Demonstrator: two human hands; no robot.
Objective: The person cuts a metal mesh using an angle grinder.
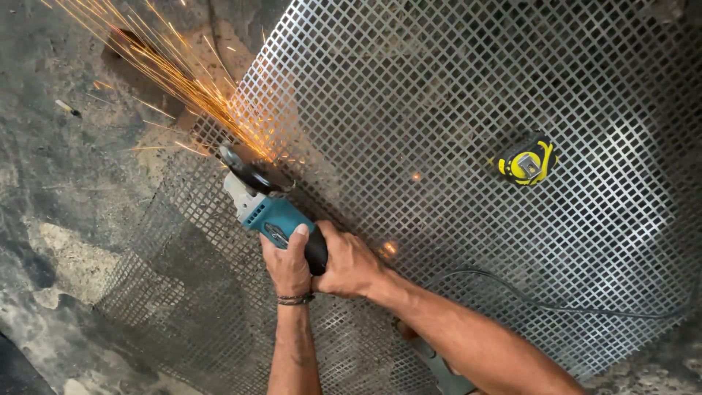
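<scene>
Fingers (pixel 296 235) of the left hand (pixel 287 265) wrapped over the teal body of an angle grinder (pixel 270 216), clamped tight. Fingers (pixel 327 232) of the right hand (pixel 349 265) curled round the black rear grip, likewise clamped, just beside the left. Dark braided band (pixel 295 299) worn at the left wrist. Grinder tilted, with its disc (pixel 245 172) set edge-down against a perforated metal sheet (pixel 453 110) near that sheet's left border. Orange sparks (pixel 161 66) thrown up and to the left from the contact point. Sheet spread flat on a rough, stained concrete floor (pixel 66 219), filling most of the view. Yellow and black tape measure (pixel 526 162) lying on the sheet, well apart to the right of the hands. Black power cord (pixel 556 307) trailing across the sheet's lower right part.
</scene>
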